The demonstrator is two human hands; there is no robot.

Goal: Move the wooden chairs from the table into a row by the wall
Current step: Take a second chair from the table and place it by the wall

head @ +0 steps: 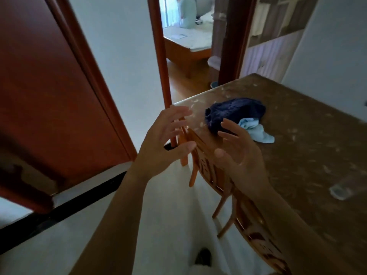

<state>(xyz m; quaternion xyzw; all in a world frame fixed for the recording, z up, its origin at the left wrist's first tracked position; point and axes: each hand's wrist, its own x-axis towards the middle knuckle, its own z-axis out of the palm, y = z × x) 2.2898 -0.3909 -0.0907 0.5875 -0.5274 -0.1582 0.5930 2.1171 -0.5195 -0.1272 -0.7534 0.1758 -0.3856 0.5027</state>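
Note:
Two wooden chairs stand pushed in along the left side of the brown table (309,139). The farther chair (206,167) shows its carved orange back right under my hands; the nearer chair (256,233) runs toward the lower right, partly covered by my right forearm. My left hand (164,143) hovers with fingers spread above the far chair's top rail, not touching it as far as I can tell. My right hand (238,153) is also spread, palm facing left, just above the same chair's back. Neither hand holds anything.
A dark blue cloth (234,112) and a light blue cloth (256,130) lie on the table near its left edge. A red-brown door (49,100) stands on the left beside a white wall (119,56). A doorway ahead opens onto a bed (188,44) with a person sitting on it.

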